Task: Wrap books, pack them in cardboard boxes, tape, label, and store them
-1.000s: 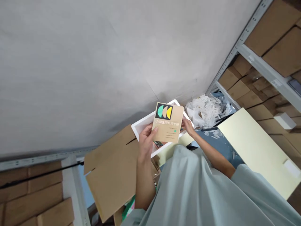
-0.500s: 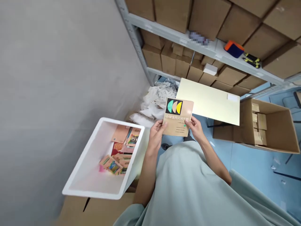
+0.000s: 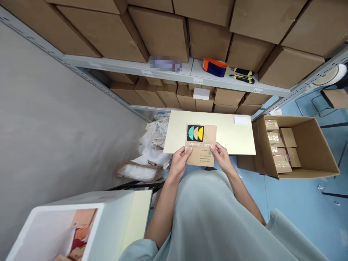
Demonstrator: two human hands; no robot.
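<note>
A tan book [image 3: 200, 150] with a black panel of green, pink and yellow half-round shapes faces up between my hands. My left hand [image 3: 179, 161] pinches its left edge, thumb on the cover. On the opposite edge my right hand [image 3: 220, 155] grips it the same way, its thumb near a green dot. Beyond and partly beneath the book in view is a pale yellow tabletop [image 3: 228, 139], with a small white slip [image 3: 240, 120] at its far right. Fingers under the book are hidden.
Metal shelving [image 3: 122, 67] holds cardboard boxes, two yellow-black cutters [image 3: 243, 75] and an orange-blue item [image 3: 215, 67]. An open carton [image 3: 312, 159] of small taped boxes stands right. A white bin [image 3: 100, 217] with books is lower left; white scrap [image 3: 154, 141] lies by the wall.
My view has swung right, toward the shelves and tabletop. The white bin has slid to the lower left of the picture. Both hands still hold the book, now in front of the tabletop.
</note>
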